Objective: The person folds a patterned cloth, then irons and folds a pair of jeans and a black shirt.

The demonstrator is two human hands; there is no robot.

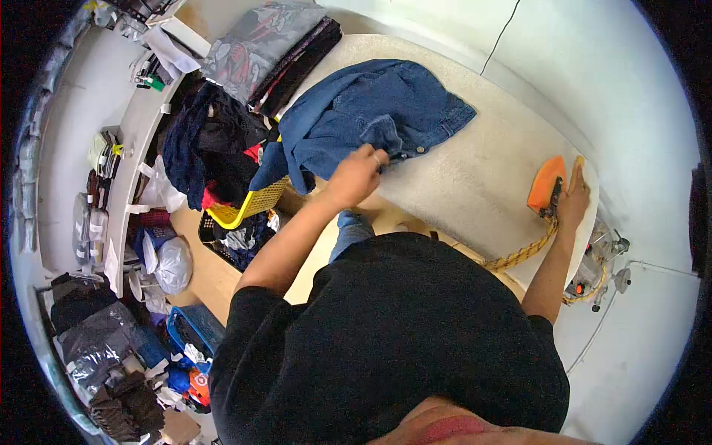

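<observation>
From my seat, the left hand [357, 175] has its grip clenched on the near edge of a crumpled blue denim shirt [371, 111]. The shirt lies on the cream padded surface [475, 170], its left side spilling over the surface's left edge above a yellow plastic basket [248, 208] of mixed clothes.

The right hand [575, 199] rests against an orange flat iron [545, 184] at the far right end of the surface, close to the rounded edge. I cannot tell whether that grip is closed round the handle or only laid on it. A yellow braided cord [519, 254] runs from the iron over the near edge and down.

Between shirt and iron the padding is bare, the widest open stretch I have. The far end is taken up by a folded stack of grey and dark garments [271, 48].

To the left, floor room is tight, with the basket, a blue crate [194, 326] and bagged bundles beneath a white shelf [137, 141].

The top folded garment carries a red-and-dark print, and I cannot read any lettering on it.
</observation>
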